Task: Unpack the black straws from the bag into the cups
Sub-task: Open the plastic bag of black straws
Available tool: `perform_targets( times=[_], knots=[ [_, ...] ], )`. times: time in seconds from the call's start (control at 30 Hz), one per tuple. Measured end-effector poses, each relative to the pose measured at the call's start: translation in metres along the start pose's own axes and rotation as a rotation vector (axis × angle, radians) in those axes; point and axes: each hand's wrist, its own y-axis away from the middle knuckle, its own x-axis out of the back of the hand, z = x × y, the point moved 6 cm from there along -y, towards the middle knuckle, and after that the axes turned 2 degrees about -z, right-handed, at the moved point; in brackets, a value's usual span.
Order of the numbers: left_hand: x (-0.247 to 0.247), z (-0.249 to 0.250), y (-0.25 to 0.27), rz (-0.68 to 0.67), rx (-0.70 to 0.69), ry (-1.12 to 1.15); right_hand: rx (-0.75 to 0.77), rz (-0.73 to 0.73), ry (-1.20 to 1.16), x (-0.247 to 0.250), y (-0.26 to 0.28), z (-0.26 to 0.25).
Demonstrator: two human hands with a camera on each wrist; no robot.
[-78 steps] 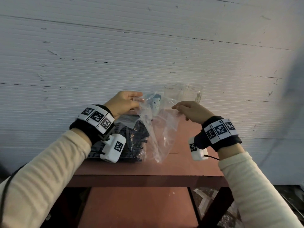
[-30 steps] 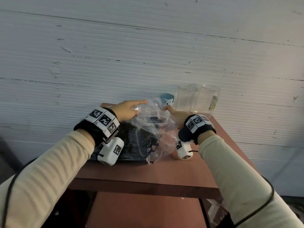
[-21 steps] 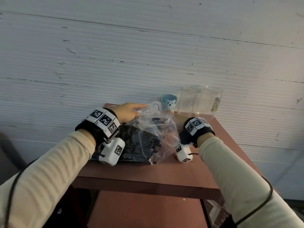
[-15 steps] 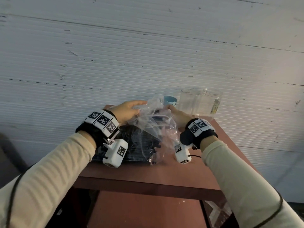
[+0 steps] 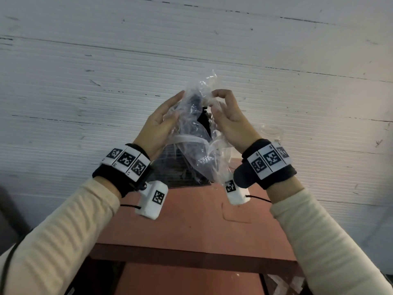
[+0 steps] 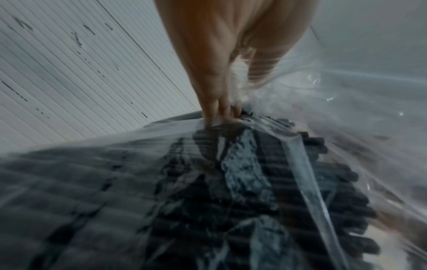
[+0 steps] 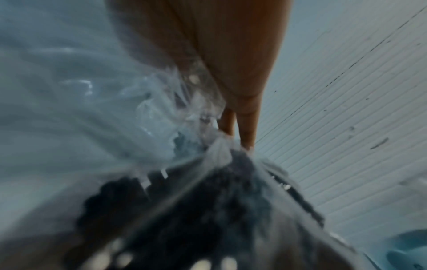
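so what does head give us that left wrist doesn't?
Head only: both hands, left hand and right hand, holding the bag up over the red table, plus the wrist bands and a clear cup behind the right wrist.
Left wrist only: the straws' separate ends, close up through the plastic.
Both: left hand gripping the bag, straws inside, ribbed white wall.

Pale ribbed wall [image 5: 85,60] with dark scuffs and long horizontal seams, reddish-brown surface [image 5: 191,220] standing against it, lower shelf [image 5: 180,282] beneath, patterned floor [image 5: 282,284] glimpsed under it
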Motion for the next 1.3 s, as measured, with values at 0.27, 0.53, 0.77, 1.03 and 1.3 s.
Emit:
perform_targets(
  times=[0.27,0.53,0.77,1.03,1.3],
  knots=[
    [0.02,-0.006,0.016,0.179,-0.056,-0.228,-0.034,-0.055,-0.043,-0.013,0.006,0.017],
    [0.048,0.006,0.011,0.062,-0.093,-0.407,0.057,0.038,0.126,-0.003,0.01,0.028],
    [0.056,-0.009,0.009,0.015,0.068,-0.408,-0.106,0.056,-0.163,-0.005,0.013,0.05],
    [0.051,-0.044,0.012,0.034,0.296,-0.387,-0.254,0.014,0.24,-0.002,0.027,0.096],
    [0.033,-0.058,0.02,-0.004,0.438,-0.433,-0.377,-0.174,0.258,0.016,0.061,0.097]
  ],
)
